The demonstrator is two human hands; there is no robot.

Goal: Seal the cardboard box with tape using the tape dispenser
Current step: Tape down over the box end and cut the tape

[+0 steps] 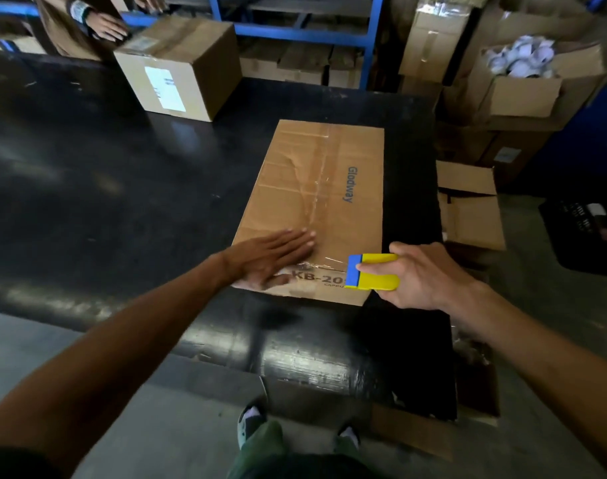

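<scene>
A brown cardboard box lies flat on the black table, printed "Glodway", with clear tape running along its middle seam. My left hand presses flat on the box's near left part, fingers spread beside the tape. My right hand grips a yellow tape dispenser with a blue edge at the box's near right corner. A strip of clear tape stretches from the blue edge toward my left hand.
A second sealed box with a white label stands at the table's far left, another person's hand on it. Open cartons are stacked to the right, blue shelving behind. A folded carton sits off the table's right edge.
</scene>
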